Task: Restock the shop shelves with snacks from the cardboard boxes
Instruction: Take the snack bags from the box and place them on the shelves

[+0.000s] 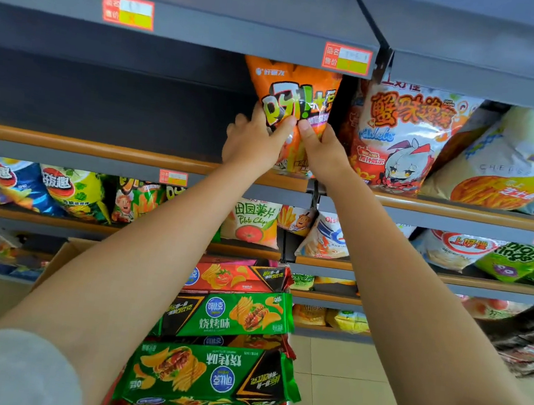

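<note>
Grey sleeve (pixel 10 370) nearest; left hand (pixel 252 141), right hand (pixel 322 152) both clamped on orange snack bag (pixel 299 90).

The orange snack bag (pixel 297 106) near twelve o'clock is glossy plastic film with crinkled highlights, and the green chip packs (pixel 224 316) at six o'clock show the same shiny wrap. The shelf edge (pixel 211 28) above looks like matt dark grey painted metal carrying paper price labels (pixel 127 10), while the shelf lip (pixel 83 146) at nine o'clock is smooth and wood-coloured. The cardboard box (pixel 62 260) at seven o'clock is dull brown, and the grey sleeve (pixel 10 373) looks like soft matt cloth.
</note>
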{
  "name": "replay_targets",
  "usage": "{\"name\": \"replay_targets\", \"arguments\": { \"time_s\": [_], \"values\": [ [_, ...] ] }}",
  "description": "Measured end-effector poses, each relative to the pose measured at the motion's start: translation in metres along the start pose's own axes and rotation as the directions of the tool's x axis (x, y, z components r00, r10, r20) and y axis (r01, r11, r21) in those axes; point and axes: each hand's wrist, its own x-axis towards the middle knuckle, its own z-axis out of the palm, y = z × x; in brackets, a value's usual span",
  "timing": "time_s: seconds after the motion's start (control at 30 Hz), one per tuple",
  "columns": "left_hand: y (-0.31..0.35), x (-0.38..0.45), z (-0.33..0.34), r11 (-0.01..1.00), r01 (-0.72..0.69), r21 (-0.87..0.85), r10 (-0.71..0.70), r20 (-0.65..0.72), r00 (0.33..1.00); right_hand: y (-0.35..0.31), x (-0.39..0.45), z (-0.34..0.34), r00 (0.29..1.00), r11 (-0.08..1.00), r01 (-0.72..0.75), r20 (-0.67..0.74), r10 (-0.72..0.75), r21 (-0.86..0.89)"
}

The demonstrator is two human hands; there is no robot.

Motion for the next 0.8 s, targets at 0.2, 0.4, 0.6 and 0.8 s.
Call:
{"name": "replay_targets", "arguments": {
  "time_s": [0.2,0.4,0.6,0.8],
  "values": [
    [-0.003,-0.004,-0.011,0.994,-0.019,-0.109,0.031,0.105,0.994,0.0,-0.025,0.009,0.967,1.0,0.012,-0.253,-0.008,0.013],
    [-0.082,-0.073,-0.046,0.926,-0.078,-0.369,0.004,-0.198,0.98,-0.009,-0.088,0.059,0.893,0.95,0.294,-0.385,-0.234,0.103],
    [-0.258,-0.145,-0.067,0.85,0.431,-0.304,-0.444,0.031,0.896,-0.015,-0.122,0.179,0.893,0.953,0.279,0.398,-0.212,-0.118],
    [-0.399,-0.214,-0.097,0.795,0.601,0.08,-0.579,-0.194,0.792,-0.021,-0.151,0.313,0.616,0.9,0.326,0.787,0.03,-0.289]
  ]
}}
